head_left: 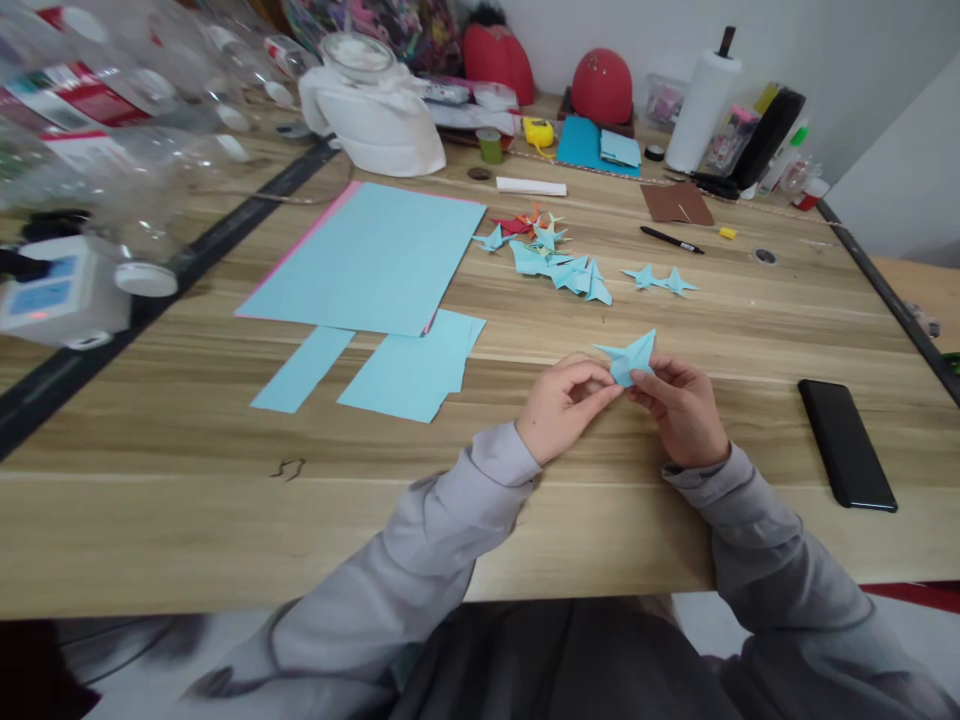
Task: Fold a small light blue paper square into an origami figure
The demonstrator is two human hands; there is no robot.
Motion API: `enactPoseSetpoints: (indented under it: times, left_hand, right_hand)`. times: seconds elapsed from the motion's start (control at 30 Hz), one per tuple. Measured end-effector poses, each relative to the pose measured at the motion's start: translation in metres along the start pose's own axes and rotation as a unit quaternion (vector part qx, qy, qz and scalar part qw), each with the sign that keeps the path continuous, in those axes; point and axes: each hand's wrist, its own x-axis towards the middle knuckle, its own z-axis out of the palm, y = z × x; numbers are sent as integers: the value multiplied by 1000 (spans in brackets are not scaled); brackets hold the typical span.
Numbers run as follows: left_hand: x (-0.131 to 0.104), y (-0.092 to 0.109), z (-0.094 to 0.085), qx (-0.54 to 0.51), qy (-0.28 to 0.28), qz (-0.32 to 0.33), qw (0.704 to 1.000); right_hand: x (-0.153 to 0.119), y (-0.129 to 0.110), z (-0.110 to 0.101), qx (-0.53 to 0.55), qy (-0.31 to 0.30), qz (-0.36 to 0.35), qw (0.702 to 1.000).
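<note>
Between my two hands is a light blue origami crane [631,362], its pointed ends sticking up to the left and right. My left hand [568,403] pinches its lower left edge with thumb and forefinger. On the other side my right hand [684,408] grips the lower right part, thumb in front. Beyond them lie two small folded blue cranes [660,280] side by side. A heap of folded blue pieces [566,272] sits further left, with red and orange cranes [525,225] behind it.
Large blue sheets [375,255] with a pink edge lie left, partly over cut blue pieces [420,365] and a strip [304,370]. A black phone [847,443] rests at right. Plastic bottles [112,170] crowd the far left; a pen [671,240] and brown paper [676,203] lie further back.
</note>
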Motion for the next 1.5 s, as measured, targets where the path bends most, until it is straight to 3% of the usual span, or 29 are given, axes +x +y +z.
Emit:
enactPoseSetpoints:
  times: [0.1,0.33,0.63,1.0,1.23,1.5]
  left_hand:
    - [0,-1,2,-35,14,-28,999]
    - [-3,1,4,-8,43,-46,998]
    - [-3,2,4,52,33,40,997]
    - [-4,0,4,5,38,55,998]
    - [-3,-1,3,-14,67,20,997]
    - [-2,5,2,-44,62,-41,996]
  right_hand:
    - [-1,2,1,-5,7,1,1000]
    - [-1,2,2,-24,14,-14,1000]
    - [-1,-1,3,-33,-2,-21,999]
    - [-4,-2,3,-14,13,3,1000]
    - [-4,-3,4,-35,2,-15,999]
    - [-3,-2,4,-39,-19,-50,998]
